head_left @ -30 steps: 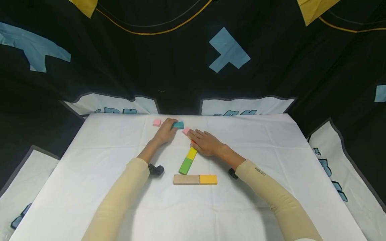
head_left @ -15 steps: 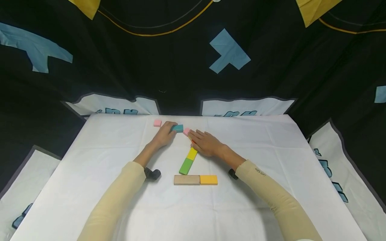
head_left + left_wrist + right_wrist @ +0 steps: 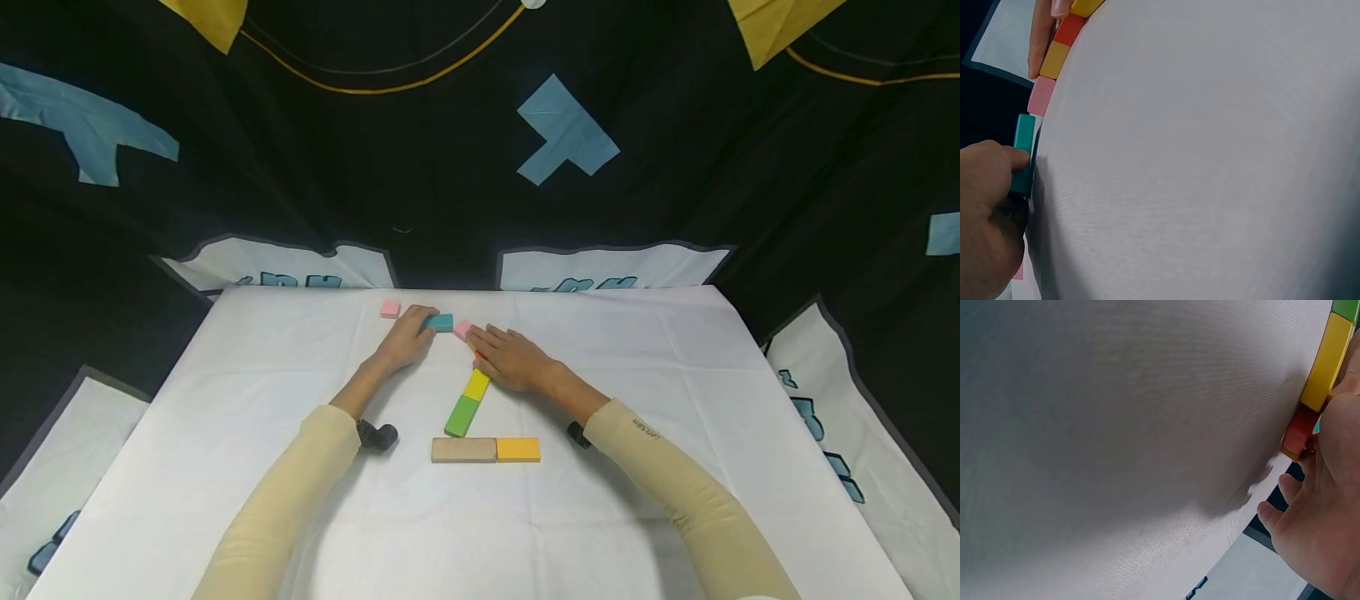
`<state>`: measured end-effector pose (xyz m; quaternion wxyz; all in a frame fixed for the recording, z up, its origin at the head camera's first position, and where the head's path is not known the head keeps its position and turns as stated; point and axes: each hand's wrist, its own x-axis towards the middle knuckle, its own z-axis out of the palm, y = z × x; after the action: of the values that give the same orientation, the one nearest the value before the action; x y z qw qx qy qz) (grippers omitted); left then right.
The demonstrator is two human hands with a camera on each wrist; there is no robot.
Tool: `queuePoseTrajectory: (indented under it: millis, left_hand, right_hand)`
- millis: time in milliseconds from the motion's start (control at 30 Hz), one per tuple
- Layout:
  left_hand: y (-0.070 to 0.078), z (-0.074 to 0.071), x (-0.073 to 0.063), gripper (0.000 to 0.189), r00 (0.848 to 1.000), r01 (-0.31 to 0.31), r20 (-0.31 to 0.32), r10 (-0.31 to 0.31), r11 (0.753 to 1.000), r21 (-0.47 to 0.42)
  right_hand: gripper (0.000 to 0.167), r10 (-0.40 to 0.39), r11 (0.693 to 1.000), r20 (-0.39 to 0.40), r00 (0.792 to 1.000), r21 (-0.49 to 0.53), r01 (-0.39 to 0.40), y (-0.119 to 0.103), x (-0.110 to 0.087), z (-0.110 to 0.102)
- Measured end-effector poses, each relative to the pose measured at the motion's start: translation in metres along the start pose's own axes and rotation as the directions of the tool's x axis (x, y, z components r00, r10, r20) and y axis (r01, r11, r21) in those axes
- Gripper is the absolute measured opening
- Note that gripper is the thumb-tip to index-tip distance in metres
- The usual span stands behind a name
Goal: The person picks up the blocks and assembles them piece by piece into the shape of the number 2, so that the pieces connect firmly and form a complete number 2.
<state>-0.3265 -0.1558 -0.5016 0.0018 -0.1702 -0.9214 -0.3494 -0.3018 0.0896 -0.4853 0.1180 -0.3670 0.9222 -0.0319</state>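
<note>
My left hand (image 3: 405,340) pinches a teal block (image 3: 442,322) between thumb and fingers at the far side of the table. Just beyond that block's right end lies a pink block (image 3: 461,328). From there a slanting row runs toward me: an orange-yellow block (image 3: 1054,60), a red block (image 3: 1070,29), a yellow block (image 3: 476,384) and a green block (image 3: 461,416). My right hand (image 3: 513,360) lies along this row with fingers extended, partly hiding the red and orange-yellow blocks in the head view. In the right wrist view the red block's side shows beside the fingers.
A tan wooden block (image 3: 463,450) and an orange block (image 3: 518,450) form a flat row nearer me, close below the green block. Another pink block (image 3: 390,309) sits left of my left hand. White cloth covers the table (image 3: 637,517); a black curtain (image 3: 450,183) hangs behind it.
My left hand has drawn the teal block slightly toward me and to the left, beside the pink block's end. The right hand and the other blocks have stayed in place.
</note>
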Motion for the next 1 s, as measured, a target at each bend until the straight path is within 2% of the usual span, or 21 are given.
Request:
queuePoseTrajectory:
  millis: [333,1000]
  left_hand:
    - [0.0014,0.0016,0.0006,0.039,1.000,0.019,0.012,-0.019,1.000,-0.003]
    - [-0.0002,0.0051,0.0029,0.039,0.999,0.030,0.015,-0.030,1.000,0.008]
  right_hand:
    - [0.063,0.017,1.000,0.018,1.000,-0.001,-0.017,0.0004,0.0005,0.0008]
    - [0.062,0.009,1.000,0.001,1.000,-0.025,-0.009,0.0000,0.0008,0.0012]
